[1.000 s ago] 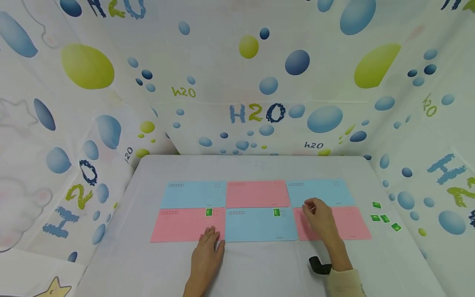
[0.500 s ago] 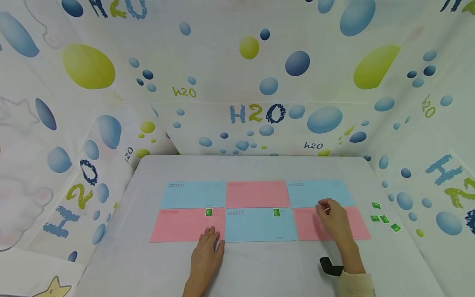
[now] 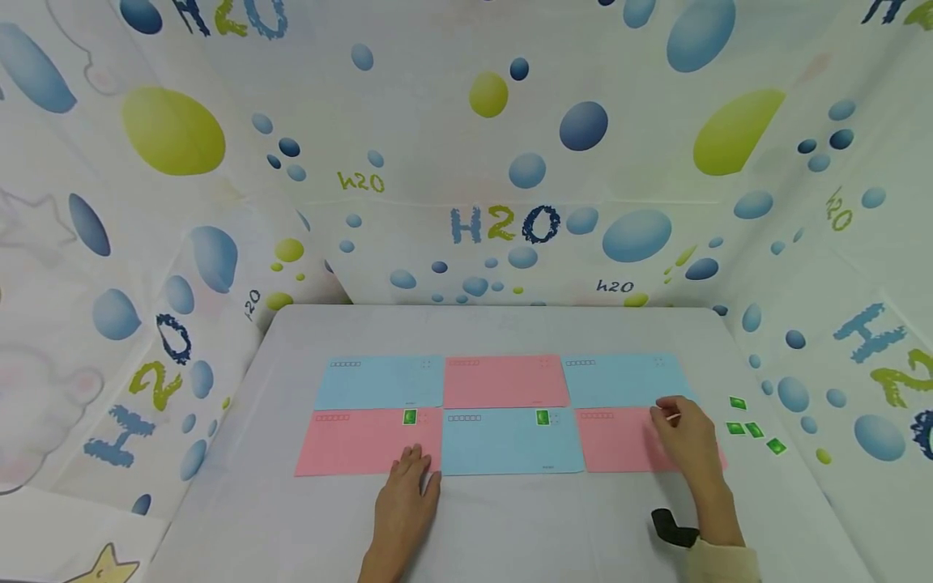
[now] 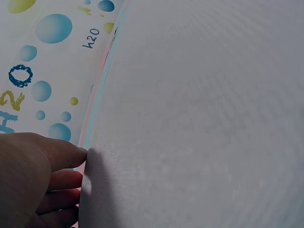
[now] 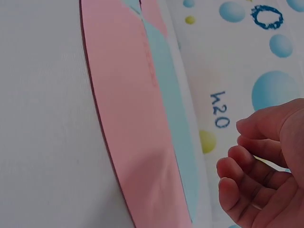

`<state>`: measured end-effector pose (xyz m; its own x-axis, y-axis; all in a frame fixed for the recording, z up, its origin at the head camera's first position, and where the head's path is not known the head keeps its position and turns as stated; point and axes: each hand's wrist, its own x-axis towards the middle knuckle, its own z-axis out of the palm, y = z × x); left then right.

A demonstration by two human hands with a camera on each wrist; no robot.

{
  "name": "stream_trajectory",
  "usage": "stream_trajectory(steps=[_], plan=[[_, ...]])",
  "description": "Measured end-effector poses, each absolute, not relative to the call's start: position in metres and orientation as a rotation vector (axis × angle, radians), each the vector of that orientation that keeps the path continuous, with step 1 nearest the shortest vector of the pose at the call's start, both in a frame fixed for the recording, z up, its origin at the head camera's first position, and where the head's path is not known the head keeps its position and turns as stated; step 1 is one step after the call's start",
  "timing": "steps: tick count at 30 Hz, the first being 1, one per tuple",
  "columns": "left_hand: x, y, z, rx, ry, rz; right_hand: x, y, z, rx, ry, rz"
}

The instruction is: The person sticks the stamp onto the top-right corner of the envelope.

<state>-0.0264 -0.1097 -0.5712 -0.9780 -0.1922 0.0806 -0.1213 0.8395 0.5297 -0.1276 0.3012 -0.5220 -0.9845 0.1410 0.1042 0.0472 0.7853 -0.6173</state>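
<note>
In the head view my left hand rests with fingers extended on the lower edge of the left pink envelope. My right hand hovers over the right pink envelope, fingers loosely bent. A pale sliver shows by its thumb, too small to tell. In the right wrist view, the thumb and index fingertips come close together, and no held thing shows. A green stamp sits at that left envelope's upper right; another stamp is on the blue middle envelope.
Several loose green stamps lie on the white table to the right of the envelopes. Behind the front row lie a blue envelope, a pink envelope and another blue envelope. A black strap-like piece is beside my right wrist.
Above the right pink envelope, my right hand has travelled steadily rightward, toward the loose stamps. My left hand has stayed in place, and the envelopes and stamps lie as before.
</note>
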Motion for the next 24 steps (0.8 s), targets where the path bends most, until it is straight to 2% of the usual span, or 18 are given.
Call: stream_trajectory(steps=[24], plan=[[-0.026, -0.109, -0.571, 0.253, -2.887, -0.813, -0.124, 0.368, -0.537, -0.548, -2.822, 0.933]])
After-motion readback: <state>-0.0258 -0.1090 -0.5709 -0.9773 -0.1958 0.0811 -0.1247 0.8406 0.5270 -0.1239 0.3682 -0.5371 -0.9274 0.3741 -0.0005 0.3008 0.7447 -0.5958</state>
